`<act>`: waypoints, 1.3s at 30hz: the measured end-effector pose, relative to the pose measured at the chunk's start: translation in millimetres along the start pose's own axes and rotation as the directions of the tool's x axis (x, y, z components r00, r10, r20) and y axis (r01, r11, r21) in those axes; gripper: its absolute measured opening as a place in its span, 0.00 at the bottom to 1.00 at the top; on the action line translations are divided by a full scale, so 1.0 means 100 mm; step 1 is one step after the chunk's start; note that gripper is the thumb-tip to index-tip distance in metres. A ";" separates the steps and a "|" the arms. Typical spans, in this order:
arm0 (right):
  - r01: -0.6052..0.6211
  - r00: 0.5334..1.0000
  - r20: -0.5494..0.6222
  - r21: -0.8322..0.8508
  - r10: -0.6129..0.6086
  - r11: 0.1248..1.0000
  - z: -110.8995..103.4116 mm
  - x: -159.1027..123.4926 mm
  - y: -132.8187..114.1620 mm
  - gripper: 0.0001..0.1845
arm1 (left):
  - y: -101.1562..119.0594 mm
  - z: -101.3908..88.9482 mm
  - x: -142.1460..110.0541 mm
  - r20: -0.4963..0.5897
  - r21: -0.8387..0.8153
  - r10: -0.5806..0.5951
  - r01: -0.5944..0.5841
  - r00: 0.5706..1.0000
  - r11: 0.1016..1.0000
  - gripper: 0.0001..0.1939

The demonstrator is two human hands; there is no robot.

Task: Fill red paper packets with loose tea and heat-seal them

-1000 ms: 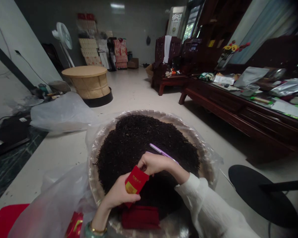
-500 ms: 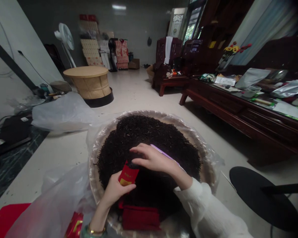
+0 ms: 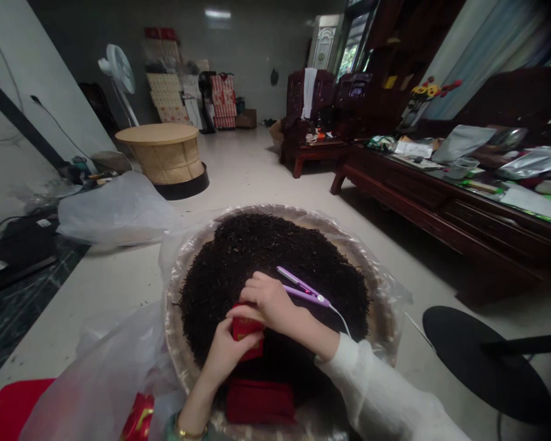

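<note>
A small red tea packet [image 3: 248, 334] with gold print stands over the heap of dark tea leaves [image 3: 266, 239]. My left hand [image 3: 224, 349] is closed round its lower left side, the thumb across the front. From above, my right hand [image 3: 269, 300] pinches its top edge, and the fingers cover the mouth. Just behind the right hand a purple mini hair straightener [image 3: 319, 299] lies on the leaves with its plates apart, its white cord running off to the right. Several flat red packets [image 3: 260, 402] are stacked near my wrists.
A plastic-lined round basket [image 3: 173, 331] holds the leaves. Left of it lie clear plastic sheeting [image 3: 98, 361], a shiny red packet [image 3: 138, 416] and a red item [image 3: 13, 404]. A black stand base [image 3: 472, 361] is at right, below a cluttered wooden table [image 3: 417, 202].
My right hand lifted off the packet with its fingers apart, then came back and closed on the top. The left hand lowered the packet slightly, then turned it more upright.
</note>
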State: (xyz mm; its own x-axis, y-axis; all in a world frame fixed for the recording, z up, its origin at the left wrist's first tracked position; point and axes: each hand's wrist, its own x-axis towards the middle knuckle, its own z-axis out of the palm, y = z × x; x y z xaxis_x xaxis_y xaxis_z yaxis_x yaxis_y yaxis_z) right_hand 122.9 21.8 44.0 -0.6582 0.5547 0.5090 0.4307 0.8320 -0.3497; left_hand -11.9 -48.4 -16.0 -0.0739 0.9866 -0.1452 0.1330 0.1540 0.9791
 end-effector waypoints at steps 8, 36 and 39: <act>0.185 0.982 0.033 0.010 -0.185 0.983 -0.31 -0.11 -0.14 0.21 | 0.03 -0.03 0.00 -0.075 -0.016 0.296 -0.298 0.952 0.955 0.12; -0.158 0.942 0.266 -0.186 0.205 0.970 -0.14 -0.02 -0.14 0.25 | 0.02 0.12 0.02 -0.047 0.082 0.099 -0.095 0.994 0.992 0.07; -0.105 0.971 0.179 -0.280 0.159 0.954 0.05 -0.04 -0.14 0.30 | 0.11 0.18 0.01 -0.083 0.113 0.105 -0.095 0.991 0.989 0.08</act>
State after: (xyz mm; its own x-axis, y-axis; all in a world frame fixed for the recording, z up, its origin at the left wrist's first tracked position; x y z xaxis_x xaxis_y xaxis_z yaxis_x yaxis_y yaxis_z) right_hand 116.1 7.8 43.5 -0.6811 0.6689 0.2976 0.6527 0.7390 -0.1671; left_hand 6.8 -44.6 -8.3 -0.1416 0.9895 -0.0290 0.2502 0.0641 0.9661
